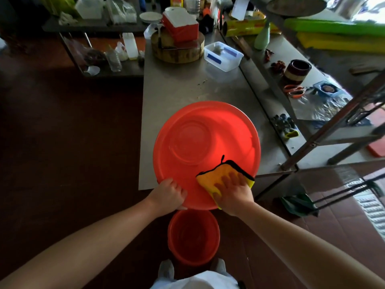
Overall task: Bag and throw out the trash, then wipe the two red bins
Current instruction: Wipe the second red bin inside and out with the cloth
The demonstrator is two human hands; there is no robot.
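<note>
A large red bin (206,142) stands on the steel table (173,88), its open mouth facing me and its near rim over the table's front edge. My left hand (169,192) grips that near rim, fingers curled over it. My right hand (233,192) presses a folded yellow cloth (216,174) with black edging flat against the inner wall near the rim, fingers spread. A smaller red bin (193,236) stands upright on the floor below, between the table and my feet.
On the table behind the bin are a clear plastic box (224,57), a round wooden block (178,49) and a red-and-white cooler (180,24). A metal shelf rack (333,126) with scissors and gloves stands to the right. Dark floor lies left.
</note>
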